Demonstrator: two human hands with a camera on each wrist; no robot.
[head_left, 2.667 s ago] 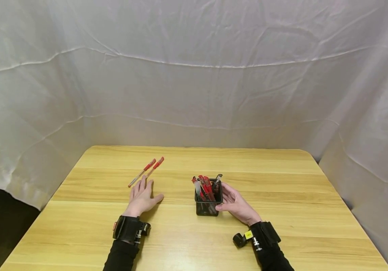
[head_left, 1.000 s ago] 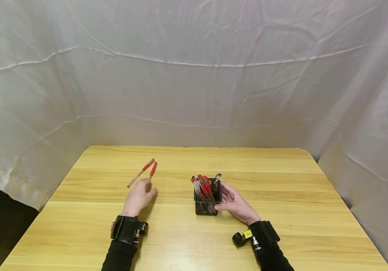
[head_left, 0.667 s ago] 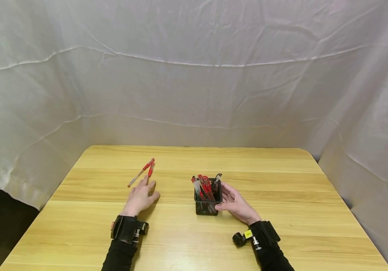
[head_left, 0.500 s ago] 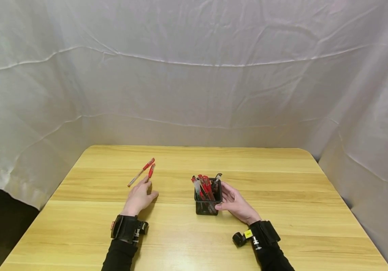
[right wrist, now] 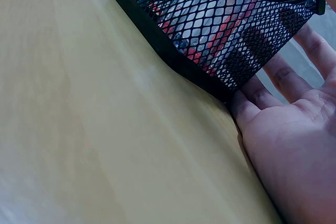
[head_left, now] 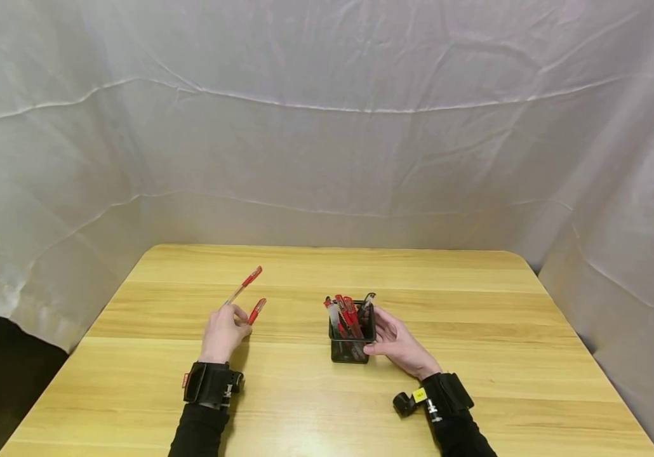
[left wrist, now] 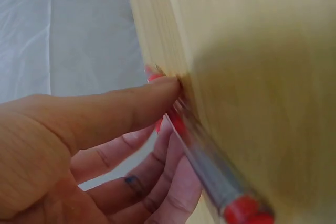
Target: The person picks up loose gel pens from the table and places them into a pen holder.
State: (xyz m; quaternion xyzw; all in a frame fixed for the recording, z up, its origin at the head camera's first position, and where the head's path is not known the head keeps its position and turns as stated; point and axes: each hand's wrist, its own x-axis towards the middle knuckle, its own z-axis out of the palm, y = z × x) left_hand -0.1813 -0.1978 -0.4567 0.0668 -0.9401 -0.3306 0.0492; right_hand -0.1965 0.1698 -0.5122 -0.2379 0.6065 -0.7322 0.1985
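Observation:
My left hand [head_left: 221, 334] pinches a red-capped pen [head_left: 257, 311] between thumb and fingers. In the left wrist view the clear barrel of this pen [left wrist: 212, 169] slants down to the right, its red end nearest the camera. A second red-capped pen [head_left: 252, 276] lies on the table just beyond that hand, its lower end covered by the fingers. My right hand [head_left: 400, 346] grips the right side of a black mesh pen holder [head_left: 338, 353], thumb at the front and fingers behind. The holder stands upright with several red and black pens in it.
The wooden table [head_left: 475, 317] carries all of this. A pale cloth [head_left: 327, 158] hangs behind it and along both sides. Each wrist wears a black strap with a small camera [head_left: 404, 404].
My left hand has pinched one of the two lying pens and drawn it toward me, away from the other. My right hand and the pen holder have stayed put.

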